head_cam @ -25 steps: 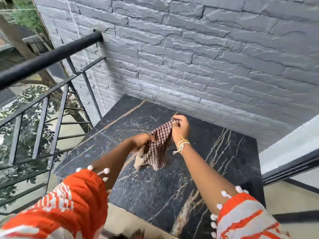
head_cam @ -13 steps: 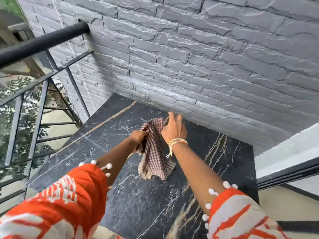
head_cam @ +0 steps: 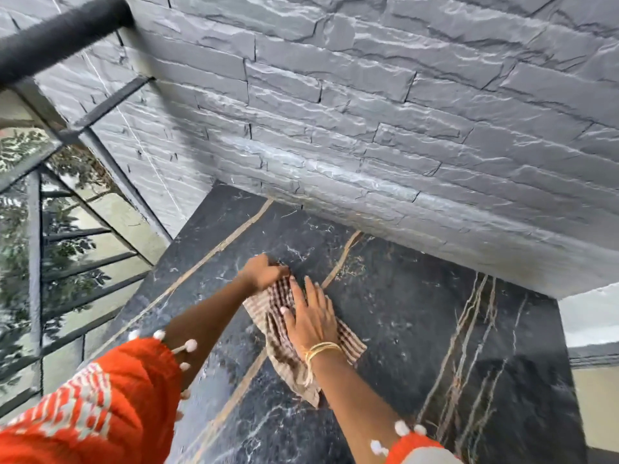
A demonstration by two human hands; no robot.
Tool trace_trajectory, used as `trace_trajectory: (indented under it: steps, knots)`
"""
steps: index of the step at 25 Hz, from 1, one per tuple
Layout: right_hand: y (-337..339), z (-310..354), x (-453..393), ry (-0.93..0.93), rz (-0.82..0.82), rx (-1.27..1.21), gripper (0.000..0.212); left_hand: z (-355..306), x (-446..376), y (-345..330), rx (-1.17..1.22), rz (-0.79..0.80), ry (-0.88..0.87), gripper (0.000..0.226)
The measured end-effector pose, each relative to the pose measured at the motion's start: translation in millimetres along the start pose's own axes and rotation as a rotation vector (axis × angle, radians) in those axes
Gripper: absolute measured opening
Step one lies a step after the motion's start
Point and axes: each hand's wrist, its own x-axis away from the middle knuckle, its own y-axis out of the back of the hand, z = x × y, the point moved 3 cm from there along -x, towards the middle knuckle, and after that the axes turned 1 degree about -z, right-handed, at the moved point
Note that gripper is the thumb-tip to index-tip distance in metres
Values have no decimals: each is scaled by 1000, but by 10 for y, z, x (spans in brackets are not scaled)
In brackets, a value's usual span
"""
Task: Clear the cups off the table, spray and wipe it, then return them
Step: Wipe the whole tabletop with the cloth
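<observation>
Table (head_cam: pixel 418 329) — right hand (head_cam: pixel 311 318) flat on cloth (head_cam: pixel 278 349)

Cloth on the table, wall behind, railing at left.
The cloth (head_cam: pixel 284 343) lies mid-frame on the table (head_cam: pixel 418 329); right hand (head_cam: pixel 310 318) flat on it, left hand (head_cam: pixel 264 271) apparently gripping its upper end; wall (head_cam: pixel 368 128) above, railing (head_cam: pixel 50 212) at frame left.

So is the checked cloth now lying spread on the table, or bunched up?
Mostly spread: the cloth lies flat on the table under the open right hand; only its far end is gathered in the left hand.
</observation>
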Motion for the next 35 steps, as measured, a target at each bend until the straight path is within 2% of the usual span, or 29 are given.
trace_trajectory:
  steps: [2, 5, 8, 10, 14, 16, 18, 21, 25, 28, 30, 35]
  knots:
    - [-62, 120, -241, 50, -37, 11, 62, 128, -156, 191, -79, -117, -111, 25]
    - [-7, 180, -735, 49, -71, -4, 69, 496, -468, 610, -211, -310, -155, 27]
    - [156, 67, -1171, -4, -125, 19, 83, 941, -676, 913, -421, -336, -99, 46]
    - [243, -69, -1372, -56, -187, 69, 90, 1210, -732, 1022, -407, -391, -15, 60]
    - [273, -263, -1569, -277, -342, 18, 77, 1547, -707, 1027, -215, -410, 136, 69]
    - [194, -108, -1707, -388, -359, -40, 65, 1568, -704, 1000, -267, -423, 155, 68]
    - [93, 214, -1865, -434, -311, -42, 67, 1579, -677, 950, -324, -477, 124, 67]
    - [-55, 887, -2195, -276, -228, 23, 79, 1602, -686, 947, -358, -498, 111, 66]
    - [-280, 1586, -2300, 163, -110, 109, 55, 1648, -687, 943, -336, -491, 92, 63]
    - [-302, 1601, -2336, 300, -123, 78, 43, 1662, -678, 936, -330, -497, 94, 63]
    - [-195, 1438, -2482, 221, -145, 64, 43, 1667, -684, 949, -334, -505, 94, 63]
    - [-5, 768, -2470, -355, -254, 26, 48, 1627, -693, 943, -316, -502, 100, 63]
